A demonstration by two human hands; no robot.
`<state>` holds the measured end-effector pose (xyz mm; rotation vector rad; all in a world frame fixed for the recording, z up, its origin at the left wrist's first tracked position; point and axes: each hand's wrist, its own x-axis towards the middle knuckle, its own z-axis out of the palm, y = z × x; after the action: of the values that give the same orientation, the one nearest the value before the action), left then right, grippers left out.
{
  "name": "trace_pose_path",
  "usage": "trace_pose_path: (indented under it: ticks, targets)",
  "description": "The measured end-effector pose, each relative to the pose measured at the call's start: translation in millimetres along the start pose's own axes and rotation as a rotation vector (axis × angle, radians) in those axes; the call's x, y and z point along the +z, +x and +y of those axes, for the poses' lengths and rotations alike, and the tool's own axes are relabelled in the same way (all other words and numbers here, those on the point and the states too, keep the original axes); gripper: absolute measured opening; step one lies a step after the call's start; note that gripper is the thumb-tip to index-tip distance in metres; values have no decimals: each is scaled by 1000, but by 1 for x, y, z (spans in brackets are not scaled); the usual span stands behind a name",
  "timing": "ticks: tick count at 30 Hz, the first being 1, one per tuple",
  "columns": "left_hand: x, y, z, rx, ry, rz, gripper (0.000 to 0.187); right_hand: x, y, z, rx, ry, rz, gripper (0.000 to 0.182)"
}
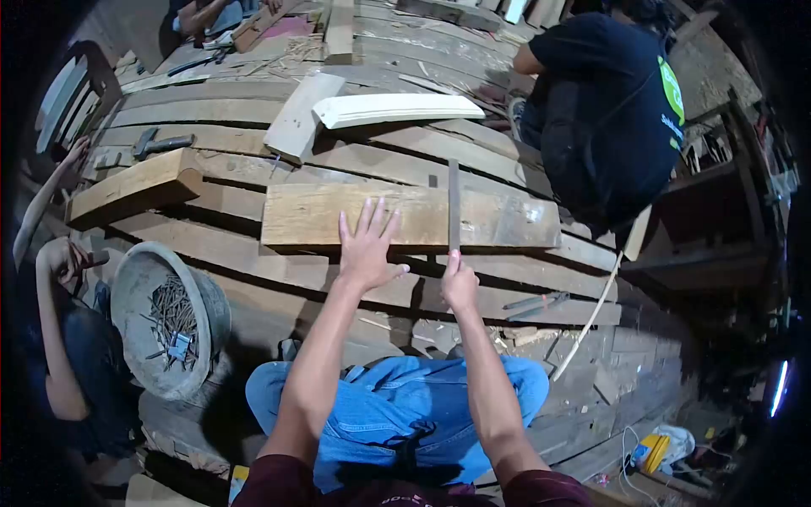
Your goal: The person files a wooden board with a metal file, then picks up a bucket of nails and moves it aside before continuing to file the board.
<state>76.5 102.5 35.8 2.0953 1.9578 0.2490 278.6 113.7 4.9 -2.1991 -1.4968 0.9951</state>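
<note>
A thick wooden beam (507, 220) lies crosswise in front of my knees on the slatted planks. Flat on its left half rests my left hand (367, 253), fingers spread and thumb pointing right. My right hand (460, 283) is closed around the near end of a flat grey metal bar (454, 198). That bar stretches away from me across the beam's top, right of the middle, and its far end reaches past the back edge. Whether it is a file or a plain strip, I cannot tell. Pincers with dark handles (536, 306) lie just right of my right hand.
A grey bucket (207, 317) of nails stands at left, beside a seated person's arm (59, 338). Behind it are another beam (135, 190) and a hammer (165, 144). A pale carved piece (401, 108) leans on a block (304, 114). Another person (600, 118) crouches at upper right.
</note>
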Motion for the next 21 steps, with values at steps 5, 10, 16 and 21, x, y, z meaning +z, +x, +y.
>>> trace_pose_path:
  ticks: [5,10,16,21]
  targets:
    - [8,1,-6,30,-33,3,107,11,12,21,-5,-22,18,64]
    - [5,-3,-8,16,-104,43,108,1,-23,-18,-99,72,114,68]
    - [1,-7,-8,31,-127,48,115,25,12,23,-61,192,133,67]
    - [11,-4,-9,28,-88,75,117,26,19,29,-56,192,143,65]
